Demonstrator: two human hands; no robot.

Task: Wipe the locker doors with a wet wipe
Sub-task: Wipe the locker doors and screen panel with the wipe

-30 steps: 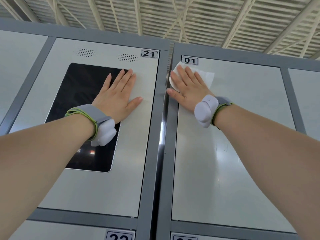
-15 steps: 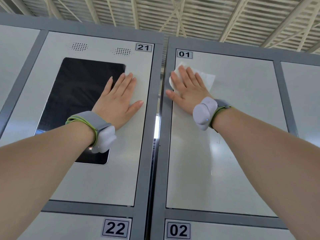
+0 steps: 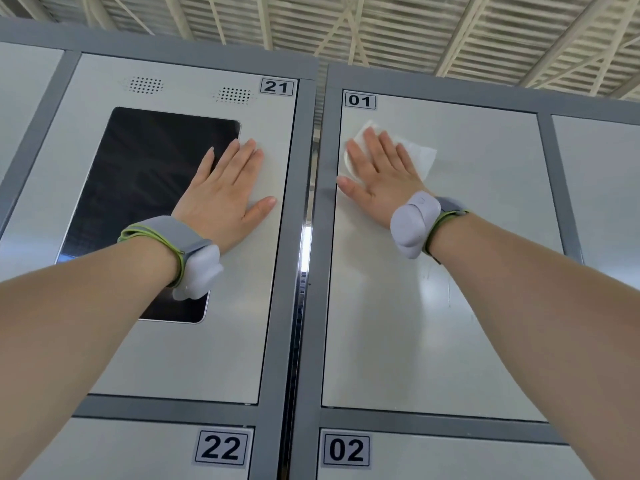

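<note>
Two pale grey locker doors face me. Door 21 (image 3: 221, 341) on the left carries a black screen (image 3: 145, 188). Door 01 (image 3: 467, 271) is on the right. My left hand (image 3: 225, 199) lies flat on door 21, fingers straight, partly over the screen's right edge. My right hand (image 3: 377, 174) presses a white wet wipe (image 3: 420, 157) flat against the upper left of door 01, fingers straight. The wipe shows beyond the fingertips and to the right of the hand. Both wrists wear grey bands.
Doors 22 (image 3: 138, 452) and 02 (image 3: 450, 459) sit below, more doors to each side. A dark grey frame (image 3: 304, 341) with a narrow gap separates the two columns. A ribbed ceiling (image 3: 381, 29) is above the locker top.
The view has tilted down, so doors 22 and 02 show more. My right hand with the wipe sits a little lower below the 01 label. The left hand stays put.
</note>
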